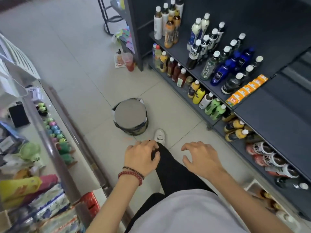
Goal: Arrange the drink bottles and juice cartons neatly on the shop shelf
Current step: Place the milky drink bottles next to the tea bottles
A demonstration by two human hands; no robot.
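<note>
Judged partly done. Up and to the right of the right hand (201, 157): drink bottles (210, 52) upright in rough rows on the shelf (269, 115), juice cartons (247, 89) lined along its front edge. Just right of that hand, lower down: yellow bottles (235, 132) lying tipped, yet to be stood up.

Both hands empty, the right with fingers spread and bent, the left hand (142, 158) loosely curled against a dark trouser leg.

Ahead of the left hand: a round bin (129, 115) on pale floor tiles (75, 56). Further left: a glass desk (80, 158) of toys.
</note>
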